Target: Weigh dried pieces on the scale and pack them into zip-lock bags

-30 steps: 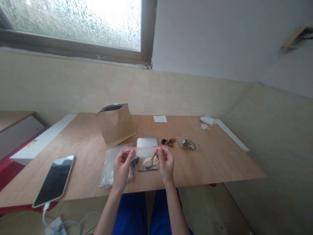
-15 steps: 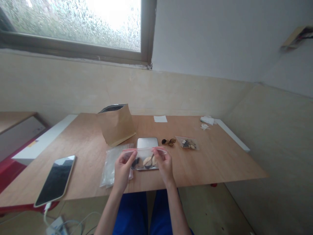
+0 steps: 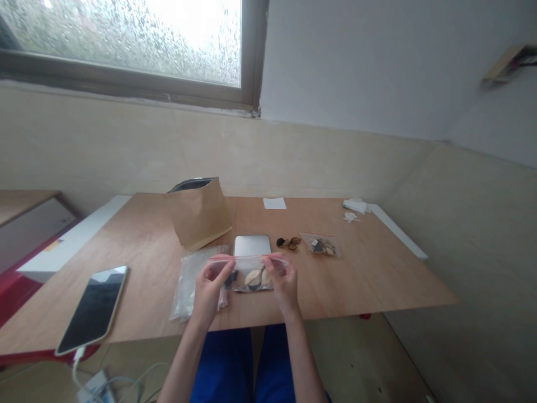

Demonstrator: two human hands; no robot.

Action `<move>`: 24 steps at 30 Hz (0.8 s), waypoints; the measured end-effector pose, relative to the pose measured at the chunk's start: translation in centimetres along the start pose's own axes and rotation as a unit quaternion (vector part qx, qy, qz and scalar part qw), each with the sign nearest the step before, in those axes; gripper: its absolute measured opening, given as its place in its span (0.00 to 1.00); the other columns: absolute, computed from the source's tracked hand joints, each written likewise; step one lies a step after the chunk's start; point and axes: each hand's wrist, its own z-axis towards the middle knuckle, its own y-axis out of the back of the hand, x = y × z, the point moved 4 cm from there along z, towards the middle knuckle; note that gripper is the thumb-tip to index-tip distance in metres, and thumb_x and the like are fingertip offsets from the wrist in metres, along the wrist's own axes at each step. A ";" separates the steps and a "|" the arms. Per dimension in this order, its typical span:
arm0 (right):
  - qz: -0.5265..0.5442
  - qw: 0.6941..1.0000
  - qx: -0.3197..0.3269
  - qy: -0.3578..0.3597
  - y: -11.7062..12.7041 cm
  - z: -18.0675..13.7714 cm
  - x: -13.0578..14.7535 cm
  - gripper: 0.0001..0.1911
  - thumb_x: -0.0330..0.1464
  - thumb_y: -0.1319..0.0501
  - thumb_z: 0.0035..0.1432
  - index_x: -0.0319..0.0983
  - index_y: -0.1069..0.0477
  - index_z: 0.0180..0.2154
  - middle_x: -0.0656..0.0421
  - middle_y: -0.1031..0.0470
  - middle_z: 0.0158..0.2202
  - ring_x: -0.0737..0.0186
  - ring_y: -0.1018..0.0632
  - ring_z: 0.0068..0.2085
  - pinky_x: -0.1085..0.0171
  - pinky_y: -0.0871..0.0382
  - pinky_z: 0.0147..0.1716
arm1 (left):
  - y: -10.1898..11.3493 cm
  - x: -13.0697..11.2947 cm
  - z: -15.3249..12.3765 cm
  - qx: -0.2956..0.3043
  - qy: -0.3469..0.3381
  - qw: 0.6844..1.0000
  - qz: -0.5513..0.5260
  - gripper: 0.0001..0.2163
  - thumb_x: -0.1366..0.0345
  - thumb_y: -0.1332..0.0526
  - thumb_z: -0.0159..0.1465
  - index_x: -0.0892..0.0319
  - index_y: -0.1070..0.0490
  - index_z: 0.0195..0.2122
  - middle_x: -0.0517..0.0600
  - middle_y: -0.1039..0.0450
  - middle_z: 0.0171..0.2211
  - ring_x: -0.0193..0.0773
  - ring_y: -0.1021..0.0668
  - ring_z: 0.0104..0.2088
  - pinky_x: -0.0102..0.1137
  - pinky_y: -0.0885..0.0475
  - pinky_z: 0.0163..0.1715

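Note:
A clear zip-lock bag (image 3: 253, 278) with a pink seal strip hangs between my two hands, holding pale slices and dark pieces. My left hand (image 3: 211, 284) pinches the strip near its left end, thumb on top. At the right end, my right hand (image 3: 282, 278) pinches the same strip. Just beyond the bag lies a small scale with a silver plate (image 3: 252, 245), its near part hidden behind the bag. Under and beside my left hand is a stack of clear plastic bags (image 3: 188, 282).
A brown paper pouch (image 3: 201, 215) stands open at the back left. Dark dried pieces (image 3: 288, 243) and another filled zip-lock bag (image 3: 321, 245) lie right of the scale. A phone (image 3: 93, 310) with a cable is front left. White paper (image 3: 274, 203) and crumpled plastic (image 3: 356, 206) lie farther back.
Both hands keep their pinch on the bag's strip, which sits very slightly lower, showing more of the scale's plate. The whole view has shifted a little; nothing else has visibly moved.

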 end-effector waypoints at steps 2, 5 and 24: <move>0.009 1.000 0.014 -0.009 0.0 0.0 0.0 0.09 0.37 0.38 0.51 0.38 0.28 0.27 0.60 0.26 0.26 0.66 0.26 0.29 0.69 0.32 0.31 | 0.0 0.2 0.0 0.019 -0.001 1.000 -0.007 0.12 0.57 0.34 0.50 0.62 0.26 0.28 0.49 0.26 0.32 0.35 0.24 0.33 0.27 0.29 0.33; 0.021 0.998 0.053 -0.025 -0.1 0.0 -0.1 0.09 0.38 0.38 0.51 0.38 0.28 0.28 0.60 0.25 0.28 0.66 0.25 0.30 0.69 0.32 0.31 | 0.0 0.3 0.0 0.050 0.012 0.999 0.011 0.12 0.58 0.34 0.50 0.61 0.26 0.31 0.49 0.26 0.31 0.35 0.25 0.32 0.26 0.30 0.32; -0.032 0.998 0.046 0.008 -0.8 -0.3 -0.4 0.07 0.35 0.37 0.49 0.38 0.28 0.26 0.61 0.27 0.25 0.66 0.26 0.28 0.69 0.32 0.28 | -0.4 -0.3 -0.8 0.040 0.003 0.999 0.034 0.10 0.59 0.35 0.51 0.61 0.25 0.26 0.49 0.28 0.28 0.35 0.26 0.31 0.27 0.32 0.30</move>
